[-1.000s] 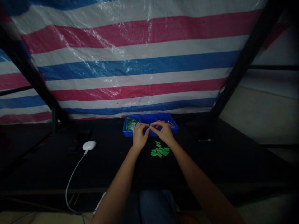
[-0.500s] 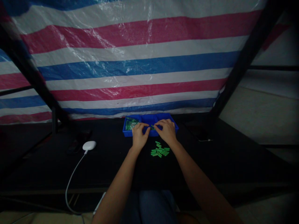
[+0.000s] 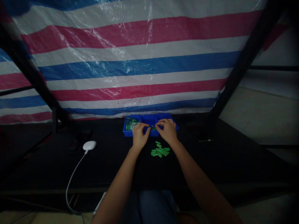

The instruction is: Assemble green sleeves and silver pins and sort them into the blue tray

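Green pieces lie near both hands, narrowly curled at the blue tray, any hold unclear.

both forearms extended forward; left hand, right hand slightly apart, fingers curled inward

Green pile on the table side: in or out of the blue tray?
Out: the green pile lies on the black table, before the tray.

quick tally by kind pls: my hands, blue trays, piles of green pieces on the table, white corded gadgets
Hands: 2 (left hand, right hand)
Blue tray: 1
Pile of green pieces: 1
White corded gadget: 1
Total: 5
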`<state>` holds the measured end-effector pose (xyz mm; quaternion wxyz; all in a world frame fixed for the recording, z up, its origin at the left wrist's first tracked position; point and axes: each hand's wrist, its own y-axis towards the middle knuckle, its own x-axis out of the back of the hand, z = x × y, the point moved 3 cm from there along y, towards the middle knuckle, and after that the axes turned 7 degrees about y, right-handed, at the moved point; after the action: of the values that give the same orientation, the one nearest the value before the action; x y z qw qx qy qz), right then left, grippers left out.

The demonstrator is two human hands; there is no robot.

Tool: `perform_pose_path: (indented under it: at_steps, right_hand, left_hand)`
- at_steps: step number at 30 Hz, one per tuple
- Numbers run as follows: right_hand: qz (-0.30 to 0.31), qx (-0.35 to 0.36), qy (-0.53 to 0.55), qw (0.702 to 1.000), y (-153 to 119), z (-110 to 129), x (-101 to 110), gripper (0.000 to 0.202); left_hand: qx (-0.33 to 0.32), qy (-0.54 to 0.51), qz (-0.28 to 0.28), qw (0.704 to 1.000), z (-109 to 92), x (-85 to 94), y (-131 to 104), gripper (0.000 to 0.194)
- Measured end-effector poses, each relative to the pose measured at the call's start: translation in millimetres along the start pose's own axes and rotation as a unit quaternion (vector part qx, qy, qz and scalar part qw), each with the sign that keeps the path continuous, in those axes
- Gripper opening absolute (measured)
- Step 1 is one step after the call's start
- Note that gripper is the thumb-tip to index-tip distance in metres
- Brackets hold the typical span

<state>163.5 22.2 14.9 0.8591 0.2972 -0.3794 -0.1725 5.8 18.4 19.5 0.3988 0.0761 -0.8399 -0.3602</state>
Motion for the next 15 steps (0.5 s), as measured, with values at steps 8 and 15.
perform_pose_path:
  at_steps: [8, 15]
  right_hand:
    - [0.120, 0.042, 0.120, 0.985, -11, 11, 21, 0.016]
    - [0.219, 0.023, -0.026, 0.975, -52, -2, 20, 0.016]
  left_hand:
    - [0.007, -0.005, -0.005, 1.000, 1, -0.3, -1, 0.010]
    - [0.008, -0.012, -0.009, 1.000, -1, -0.8, -1, 0.009]
